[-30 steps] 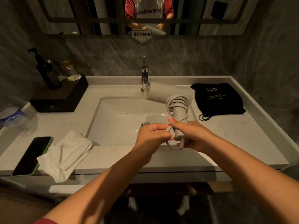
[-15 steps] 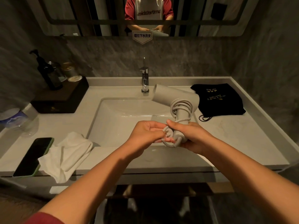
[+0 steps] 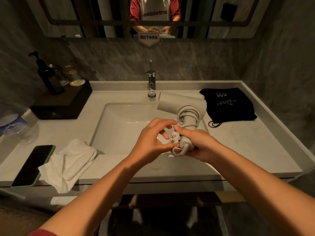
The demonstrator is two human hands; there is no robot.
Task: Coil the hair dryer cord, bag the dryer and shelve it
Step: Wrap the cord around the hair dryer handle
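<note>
dryer (image 3: 183, 106) held upright over sink (image 3: 119, 123), cord (image 3: 188, 114) looped round handle | right hand (image 3: 198, 143) clamped on handle, pinning loops | left hand (image 3: 151, 142) pinched plug (image 3: 174, 138), likely to tuck it | bag (image 3: 228, 104) on counter at right, near for bagging

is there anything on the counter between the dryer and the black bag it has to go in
Nothing visible does. The hair dryer, held in the right hand over the sink's right edge, sits just left of the black bag, with only bare counter between them. The bag lies flat, apparently unopened.
</note>
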